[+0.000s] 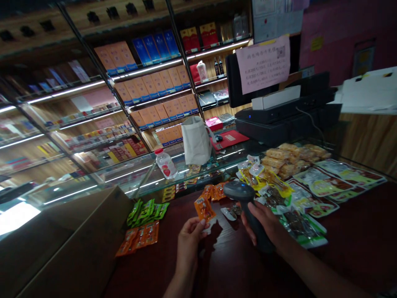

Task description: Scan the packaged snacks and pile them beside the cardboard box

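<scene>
My left hand [190,242] pinches a small orange snack packet [205,211] by its lower corner. My right hand [265,223] is wrapped around the grip of a dark handheld barcode scanner [248,209], whose head points up and left toward the packet, a short gap between them. Just beyond the scanner lie more orange packets [215,192]. Yellow-trimmed snack sachets [263,180] and green-edged packs [300,227] spread over the dark wooden counter [347,231] to the right of my right hand.
A brown cardboard box [68,236] fills the lower left. Green sachets [145,211] and orange packets [138,238] lie beside it. Behind stands a glass display case [139,178] holding a water bottle [166,164], a paper bag [196,140], and a till monitor [238,80]. Stocked shelves line the back.
</scene>
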A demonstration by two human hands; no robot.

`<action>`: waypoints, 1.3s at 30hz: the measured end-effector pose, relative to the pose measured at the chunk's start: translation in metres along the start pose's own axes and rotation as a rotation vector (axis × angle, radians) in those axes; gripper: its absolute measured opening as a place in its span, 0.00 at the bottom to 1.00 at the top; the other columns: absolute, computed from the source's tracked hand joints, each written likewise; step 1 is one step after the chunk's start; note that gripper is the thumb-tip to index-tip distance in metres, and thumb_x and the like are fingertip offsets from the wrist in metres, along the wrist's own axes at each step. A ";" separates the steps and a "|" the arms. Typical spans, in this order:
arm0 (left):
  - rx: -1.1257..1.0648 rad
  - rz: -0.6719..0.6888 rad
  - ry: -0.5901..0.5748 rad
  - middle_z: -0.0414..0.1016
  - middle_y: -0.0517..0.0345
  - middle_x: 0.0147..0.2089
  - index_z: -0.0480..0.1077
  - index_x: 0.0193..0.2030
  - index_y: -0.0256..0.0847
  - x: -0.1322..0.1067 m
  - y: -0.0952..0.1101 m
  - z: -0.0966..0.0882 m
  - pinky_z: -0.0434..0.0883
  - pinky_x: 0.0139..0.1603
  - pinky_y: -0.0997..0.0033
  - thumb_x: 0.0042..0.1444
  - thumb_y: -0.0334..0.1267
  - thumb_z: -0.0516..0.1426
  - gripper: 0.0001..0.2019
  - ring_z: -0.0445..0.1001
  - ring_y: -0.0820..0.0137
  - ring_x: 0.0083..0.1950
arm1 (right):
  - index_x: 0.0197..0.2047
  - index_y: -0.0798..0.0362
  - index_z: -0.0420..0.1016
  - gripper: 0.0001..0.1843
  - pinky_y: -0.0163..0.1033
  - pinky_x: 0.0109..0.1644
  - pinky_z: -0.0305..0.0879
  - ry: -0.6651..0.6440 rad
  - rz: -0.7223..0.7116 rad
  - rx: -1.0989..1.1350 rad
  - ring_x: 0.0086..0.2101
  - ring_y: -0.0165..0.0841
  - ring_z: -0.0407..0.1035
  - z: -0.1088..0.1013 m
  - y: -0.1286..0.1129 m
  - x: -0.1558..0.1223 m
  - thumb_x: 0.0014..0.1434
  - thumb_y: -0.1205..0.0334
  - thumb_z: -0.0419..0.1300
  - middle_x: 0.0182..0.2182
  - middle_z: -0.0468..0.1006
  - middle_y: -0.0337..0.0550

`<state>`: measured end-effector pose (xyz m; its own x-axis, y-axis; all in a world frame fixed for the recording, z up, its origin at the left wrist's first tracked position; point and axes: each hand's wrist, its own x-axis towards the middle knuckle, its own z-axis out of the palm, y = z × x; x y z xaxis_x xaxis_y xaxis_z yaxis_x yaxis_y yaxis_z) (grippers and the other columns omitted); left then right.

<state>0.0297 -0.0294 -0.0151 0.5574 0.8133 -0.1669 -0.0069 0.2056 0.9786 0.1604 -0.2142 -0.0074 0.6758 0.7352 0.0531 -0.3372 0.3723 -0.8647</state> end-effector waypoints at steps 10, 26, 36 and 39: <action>0.018 0.007 -0.016 0.81 0.55 0.31 0.75 0.32 0.36 0.002 -0.002 -0.002 0.76 0.37 0.73 0.35 0.44 0.72 0.19 0.80 0.67 0.35 | 0.36 0.53 0.68 0.24 0.27 0.13 0.61 -0.168 0.064 -0.109 0.13 0.23 0.62 0.009 0.008 -0.014 0.60 0.38 0.59 0.23 0.74 0.36; 0.093 0.092 -0.032 0.80 0.54 0.31 0.75 0.32 0.37 0.001 -0.004 -0.003 0.75 0.39 0.71 0.41 0.45 0.68 0.15 0.79 0.66 0.35 | 0.40 0.54 0.70 0.25 0.26 0.13 0.57 -0.211 0.111 -0.127 0.13 0.22 0.62 0.007 0.009 -0.017 0.59 0.38 0.59 0.23 0.74 0.36; 0.155 0.146 -0.054 0.79 0.57 0.29 0.74 0.31 0.37 0.000 -0.007 -0.007 0.71 0.36 0.74 0.45 0.44 0.65 0.12 0.77 0.69 0.32 | 0.42 0.53 0.69 0.21 0.29 0.12 0.59 -0.205 0.097 -0.121 0.12 0.25 0.63 0.006 0.007 -0.021 0.61 0.41 0.58 0.24 0.73 0.35; 0.162 0.159 -0.052 0.80 0.56 0.30 0.74 0.31 0.37 0.001 -0.008 -0.009 0.71 0.36 0.73 0.44 0.44 0.65 0.13 0.77 0.69 0.32 | 0.43 0.54 0.68 0.22 0.28 0.12 0.58 -0.229 0.093 -0.090 0.12 0.24 0.62 0.006 0.008 -0.019 0.61 0.41 0.58 0.24 0.73 0.34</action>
<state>0.0230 -0.0249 -0.0238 0.6017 0.7987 -0.0069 0.0331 -0.0163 0.9993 0.1412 -0.2216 -0.0125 0.4746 0.8771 0.0739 -0.3244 0.2524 -0.9116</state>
